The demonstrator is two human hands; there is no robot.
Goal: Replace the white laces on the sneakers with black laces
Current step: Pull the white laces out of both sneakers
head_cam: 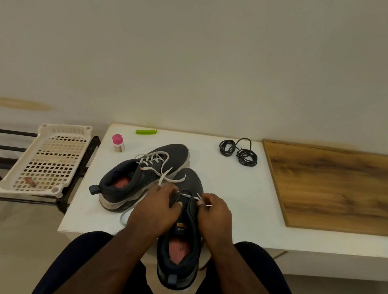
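Two dark grey sneakers lie on the white table (242,206). The near sneaker (180,250) points away from me, its heel over the table's front edge. My left hand (155,208) grips its tongue and left side. My right hand (214,217) pinches a white lace (187,193) at the upper eyelets. The far sneaker (141,176) lies to the left, still threaded with its white lace (154,160). Two coiled black laces (239,152) rest at the table's back.
A green clip (146,131) and a pink-capped small bottle (118,143) sit at the table's back left. A wooden board (342,187) covers the right side. A white perforated tray (49,161) rests on a black rack to the left.
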